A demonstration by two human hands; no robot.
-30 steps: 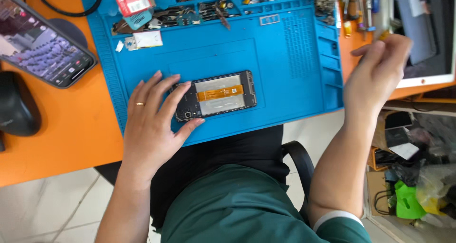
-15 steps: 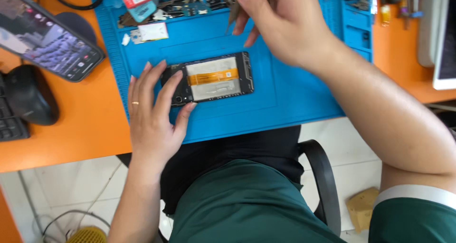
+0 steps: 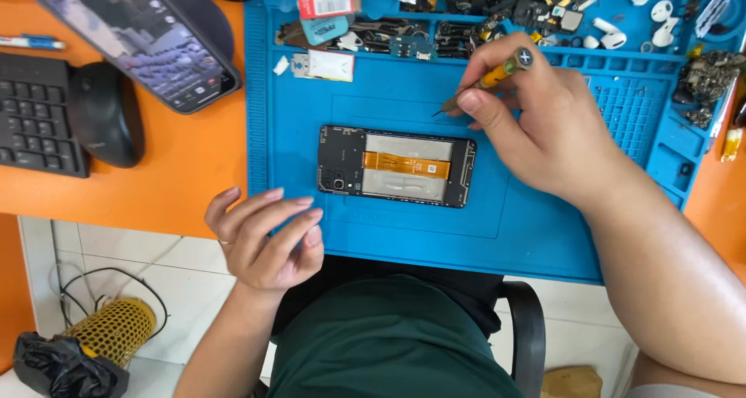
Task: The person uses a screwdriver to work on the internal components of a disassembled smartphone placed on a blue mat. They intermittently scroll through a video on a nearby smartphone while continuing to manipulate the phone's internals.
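The opened phone (image 3: pixel 396 165) lies flat and lengthwise near the middle of the blue repair mat (image 3: pixel 544 227), back cover off, so its dark frame, pale metal shielding and an orange ribbon cable face upward where a tool can reach them. The right hand (image 3: pixel 544 126) hovers just above and beside the phone's right end, thumb and fingers pinched around a slim screwdriver (image 3: pixel 486 79) with a yellow shaft and a rounded cap; the grip is pen-like, probably for fine control, and the tip points down-left toward the mat without touching the phone. The left hand (image 3: pixel 268 239) hangs at the mat's near edge, holding nothing, fingers loosely curled and close together, near the phone's left end but apart from it. The mat looks rubbery and matte, with raised ridges and small compartments along its far rim that keep loose parts (image 3: pixel 497 13) and boards from rolling away. On the glossy orange surface (image 3: pixel 155 180) to the left rest a second phone (image 3: pixel 148 44) with a lit screen, a black mouse (image 3: pixel 105 114) and a keyboard (image 3: pixel 35 110).
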